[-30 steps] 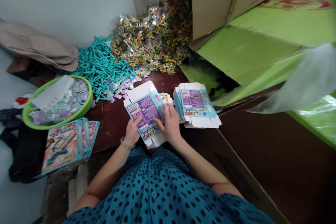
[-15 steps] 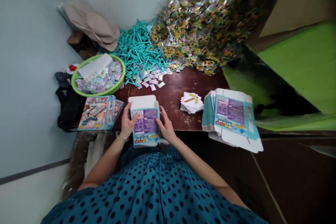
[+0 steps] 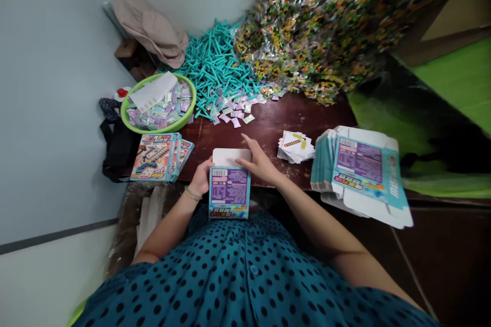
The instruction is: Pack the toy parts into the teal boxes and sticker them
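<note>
A teal and purple cardboard box [image 3: 229,189] stands against my body at the table's front edge, its printed back facing up and a white flap raised at the far end. My left hand [image 3: 201,178] grips the box's left side, the fingers partly hidden behind it. Over the far right corner is my right hand [image 3: 261,161], fingers spread, the fingertips at the white flap. Right of it lies a loose stack of printed cards [image 3: 295,146]. Farther right rests a pile of flattened boxes [image 3: 358,166] with purple panels.
On the left are several finished-looking boxes [image 3: 153,158] and a green basin [image 3: 194,107] of small sachets. Teal sticks [image 3: 218,64] are heaped at the back, with loose sachets [image 3: 236,112] before them. Clear bags of colourful pieces [image 3: 307,46] pile up at the back right.
My right hand has left the box's right side and moved up to the flap, fingers spreading. My left hand has shifted toward the box's edge. The camera view has swung left.
</note>
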Tool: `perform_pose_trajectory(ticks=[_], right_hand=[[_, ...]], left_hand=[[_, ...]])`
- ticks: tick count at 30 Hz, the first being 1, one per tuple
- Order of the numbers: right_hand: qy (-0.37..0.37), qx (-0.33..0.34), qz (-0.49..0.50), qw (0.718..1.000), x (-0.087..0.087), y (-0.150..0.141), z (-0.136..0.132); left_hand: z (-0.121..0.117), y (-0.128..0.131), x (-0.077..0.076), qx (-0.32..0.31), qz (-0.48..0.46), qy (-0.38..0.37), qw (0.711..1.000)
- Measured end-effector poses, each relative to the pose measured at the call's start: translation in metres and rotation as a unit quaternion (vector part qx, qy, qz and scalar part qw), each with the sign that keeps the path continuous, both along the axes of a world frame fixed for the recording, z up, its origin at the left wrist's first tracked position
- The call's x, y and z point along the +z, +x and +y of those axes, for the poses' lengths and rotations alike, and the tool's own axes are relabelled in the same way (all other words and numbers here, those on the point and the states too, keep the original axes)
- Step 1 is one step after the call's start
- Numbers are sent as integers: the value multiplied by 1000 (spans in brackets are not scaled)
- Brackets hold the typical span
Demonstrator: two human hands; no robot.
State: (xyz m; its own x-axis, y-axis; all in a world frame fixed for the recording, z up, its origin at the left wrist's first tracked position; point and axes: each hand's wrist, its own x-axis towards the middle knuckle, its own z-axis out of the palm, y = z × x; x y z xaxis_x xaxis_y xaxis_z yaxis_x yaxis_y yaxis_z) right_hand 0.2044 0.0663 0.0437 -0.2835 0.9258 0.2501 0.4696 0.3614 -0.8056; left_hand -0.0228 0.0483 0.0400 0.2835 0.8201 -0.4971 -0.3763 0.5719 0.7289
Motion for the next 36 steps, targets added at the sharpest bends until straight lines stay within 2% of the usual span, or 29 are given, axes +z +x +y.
perform_pose_trajectory(ticks=[2,3,4,6,8,10,12,13,15,17,20,22,23,25,27,28,30,33,36], right_hand=[[32,59,-83,994,9,-5,13],[44,93,-111,989,11,-8,14],[54,116,-117,985,12,-12,12],[39,115,-57,991,11,-17,2],[-46,84,52,994,8,-18,-10],[-170,63,129,975,5,-14,-17],[-258,64,148,953,3,-9,-17],[-277,62,146,948,3,-6,-15],[-271,63,139,950,4,0,-10],[-239,86,128,959,6,8,-7],[-211,182,98,955,7,21,-7],[-204,209,93,952,3,27,-13],[-201,188,102,956,0,28,-18],[-196,93,144,965,-9,26,-31],[-197,0,190,962,-16,20,-45],[-201,-27,205,958,-18,18,-50],[-220,-49,219,949,-17,16,-55],[-286,-39,238,927,-10,23,-49],[-309,-13,241,920,-3,31,-45]], left_hand=[[7,1,-2,-69,-47,-65,994],[8,2,-4,-77,-59,-78,992],[7,3,-7,-66,-65,-78,993],[2,6,-11,-22,-61,-61,996],[-4,8,-13,8,-50,-42,998],[-10,11,-13,12,-40,-34,999],[-14,14,-12,3,-34,-33,999],[-15,16,-11,2,-31,-30,999],[-19,20,-9,17,-35,-3,999],[-24,23,-9,59,-42,58,996],[-34,24,-12,103,-4,165,981],[-41,21,-15,100,42,211,971],[-44,19,-16,103,60,221,968],[-49,15,-19,122,81,222,964],[-51,13,-20,137,94,210,964],[-52,12,-21,132,98,203,965],[-52,13,-21,105,96,192,971],[-49,18,-21,68,101,206,971],[-46,21,-23,73,126,212,966]])
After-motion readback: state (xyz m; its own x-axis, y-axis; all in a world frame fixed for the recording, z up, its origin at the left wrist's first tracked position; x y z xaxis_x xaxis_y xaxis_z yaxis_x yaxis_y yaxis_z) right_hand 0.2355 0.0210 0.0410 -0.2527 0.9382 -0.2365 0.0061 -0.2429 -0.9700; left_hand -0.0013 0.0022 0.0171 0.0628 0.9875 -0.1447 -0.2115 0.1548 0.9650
